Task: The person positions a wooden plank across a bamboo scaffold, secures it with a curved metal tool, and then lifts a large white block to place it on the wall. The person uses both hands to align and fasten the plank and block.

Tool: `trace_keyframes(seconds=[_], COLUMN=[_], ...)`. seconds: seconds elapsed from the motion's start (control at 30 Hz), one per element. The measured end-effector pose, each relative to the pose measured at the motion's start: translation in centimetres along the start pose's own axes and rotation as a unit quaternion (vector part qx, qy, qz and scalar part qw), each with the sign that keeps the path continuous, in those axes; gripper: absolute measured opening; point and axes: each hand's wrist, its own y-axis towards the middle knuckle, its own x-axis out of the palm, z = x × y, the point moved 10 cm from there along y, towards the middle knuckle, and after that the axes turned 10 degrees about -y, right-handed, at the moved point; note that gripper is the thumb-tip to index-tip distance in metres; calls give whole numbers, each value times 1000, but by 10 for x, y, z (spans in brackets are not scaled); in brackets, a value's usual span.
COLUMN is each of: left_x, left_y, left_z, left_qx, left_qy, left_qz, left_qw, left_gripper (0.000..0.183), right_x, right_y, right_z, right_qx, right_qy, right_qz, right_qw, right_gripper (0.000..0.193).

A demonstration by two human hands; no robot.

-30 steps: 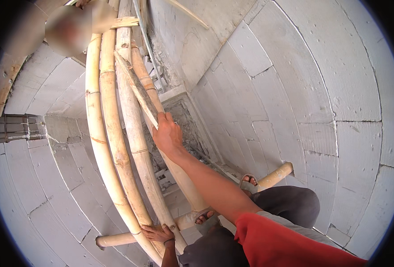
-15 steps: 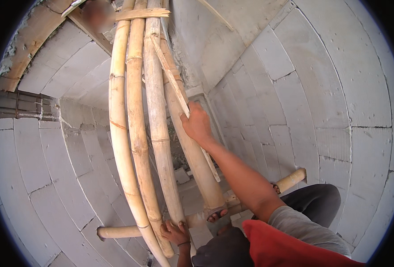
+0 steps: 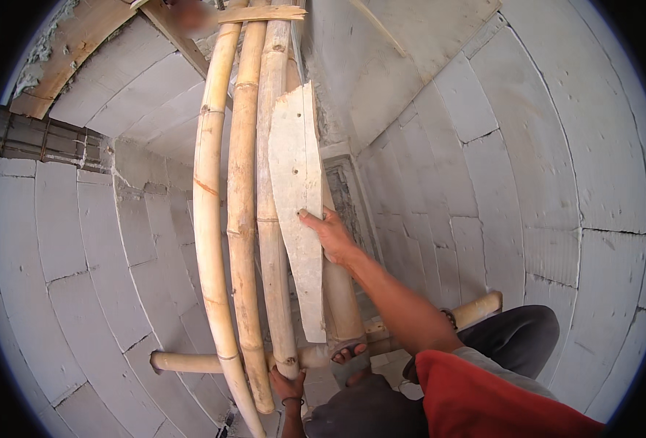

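Note:
My right hand [image 3: 330, 235] is closed on the edge of a thin pale board [image 3: 297, 164], its thumb on the top face and its other fingers mostly hidden. Ragged at the far end and dotted with small holes, the board lies along the bamboo poles with its broad face up. Lower down, my left hand [image 3: 288, 385] is wrapped round the near end of a greyish bamboo pole [image 3: 270, 182]. Two yellower bamboo poles, one at the outer left [image 3: 210, 190] and one in the middle [image 3: 241, 212], run beside it. A thicker bamboo pole [image 3: 343, 310] is partly covered by the board.
A bamboo crosspiece [image 3: 191, 363] passes under the poles between the side walls. My sandalled foot [image 3: 348, 354] is near it. Grey block walls rise at left [image 3: 60, 219] and right [image 3: 535, 146]. A wooden strip [image 3: 261, 13] crosses the far pole ends, near another person [image 3: 188, 16].
The board was edge-on and has turned so its broad face shows. My right hand has shifted its hold and sits slightly lower. My left hand stays at the pole ends. The view has shifted a little.

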Motion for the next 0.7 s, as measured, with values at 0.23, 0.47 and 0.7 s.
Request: trace_keyframes(seconds=[0.23,0.47,0.7], left_x=[-1,-24,-33], left_y=[-16,-31,-34], left_z=[-1,13,24], left_qx=[3,27,28], left_qy=[-146,-120,-161], left_qz=[15,27,-31], left_qw=[989,992,986], left_gripper=[64,62,61], right_x=[5,21,23], right_y=[1,-2,-17], right_z=[17,10,-1], right_qx=[16,39,-6], right_qy=[-39,20,-28], right_qz=[-36,-51,-51], right_qw=[998,998,998], right_gripper=[47,45,36])
